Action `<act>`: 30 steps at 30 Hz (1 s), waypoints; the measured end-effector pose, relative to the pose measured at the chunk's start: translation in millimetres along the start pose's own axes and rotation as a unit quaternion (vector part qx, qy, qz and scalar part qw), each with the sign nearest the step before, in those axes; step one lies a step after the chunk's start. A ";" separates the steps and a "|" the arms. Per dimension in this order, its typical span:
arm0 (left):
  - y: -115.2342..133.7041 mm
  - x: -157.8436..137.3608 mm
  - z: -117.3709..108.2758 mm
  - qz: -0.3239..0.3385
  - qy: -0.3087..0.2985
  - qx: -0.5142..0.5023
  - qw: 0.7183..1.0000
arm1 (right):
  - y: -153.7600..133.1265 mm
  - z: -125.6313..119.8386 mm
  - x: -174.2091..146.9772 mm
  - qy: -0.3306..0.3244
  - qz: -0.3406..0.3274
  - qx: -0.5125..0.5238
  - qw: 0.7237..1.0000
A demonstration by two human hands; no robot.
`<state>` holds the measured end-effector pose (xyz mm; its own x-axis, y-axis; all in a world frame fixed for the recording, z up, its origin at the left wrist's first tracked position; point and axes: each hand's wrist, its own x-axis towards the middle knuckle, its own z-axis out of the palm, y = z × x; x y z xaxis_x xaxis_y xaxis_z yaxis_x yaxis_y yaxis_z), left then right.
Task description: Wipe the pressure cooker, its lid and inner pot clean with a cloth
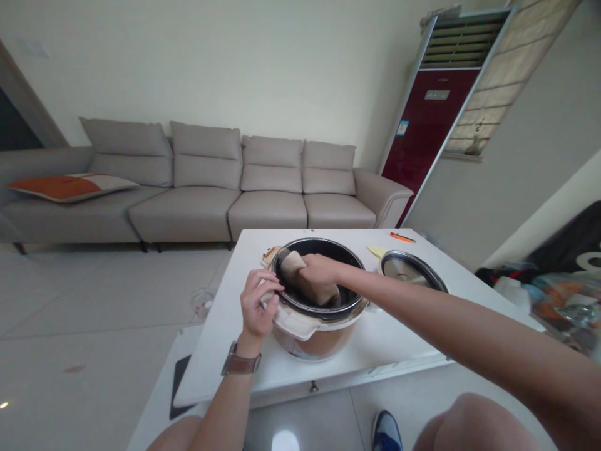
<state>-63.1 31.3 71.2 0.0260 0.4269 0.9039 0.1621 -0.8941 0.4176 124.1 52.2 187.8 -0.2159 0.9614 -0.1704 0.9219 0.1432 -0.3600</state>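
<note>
An electric cooker with a white rim and brownish body stands on the white table, its black inner pot uncovered. My right hand reaches down into the pot, closed on a beige cloth that lies against the inside. Part of the cloth bulges out past my fingers, and my fingertips are hidden. At the cooker's left edge, my left hand grips the rim, fingers curled over it and thumb at the side. Right of the cooker, the round lid rests with its metal inner side up, partly behind my right forearm.
On the white table lie an orange utility knife and a yellow slip. A grey sofa runs along the wall behind. Bags and clutter sit to the right. My knees and shoe are below the table's near edge.
</note>
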 end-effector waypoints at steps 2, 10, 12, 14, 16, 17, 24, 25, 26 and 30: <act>0.2 -1.2 1.2 -0.003 0.010 0.004 1.000 | -6.3 21.2 0.6 -0.060 -0.034 0.047 0.997; 1.0 -1.4 3.9 -0.029 0.034 0.023 0.999 | 18.3 18.2 -13.2 -0.215 0.088 0.398 0.888; 2.5 -0.2 3.8 -0.020 0.032 0.015 0.999 | 28.7 0.4 -15.9 -0.177 0.097 0.427 0.881; 4.0 0.6 3.4 -0.011 0.027 0.012 0.999 | 36.1 -14.3 -15.4 -0.106 0.094 0.441 0.886; 5.3 0.7 3.1 -0.008 0.025 0.015 1.000 | 37.4 -20.3 -12.7 -0.044 0.080 0.443 0.892; 5.9 0.5 3.0 -0.009 0.027 0.018 0.999 | 35.3 -19.2 -11.2 -0.022 0.072 0.442 0.894; 8.6 0.1 3.1 -0.011 0.038 0.049 0.998 | 1.4 22.5 -11.7 -0.052 -0.052 0.340 0.937; 8.9 0.3 2.9 -0.013 0.037 0.056 0.998 | 1.0 24.0 -14.2 -0.063 -0.066 0.329 0.940; 9.2 0.5 2.8 -0.015 0.038 0.061 0.997 | 2.7 23.0 -17.2 -0.081 -0.071 0.323 0.940; 9.2 1.1 1.6 -0.018 0.037 0.065 0.997 | 23.0 3.0 -30.8 -0.211 -0.054 0.311 0.925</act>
<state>-60.0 23.8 75.9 -0.0543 0.4425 0.8951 0.2874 -0.8516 0.4384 151.0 25.2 182.0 -0.5228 0.7537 -0.3983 0.5526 -0.0562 -0.8316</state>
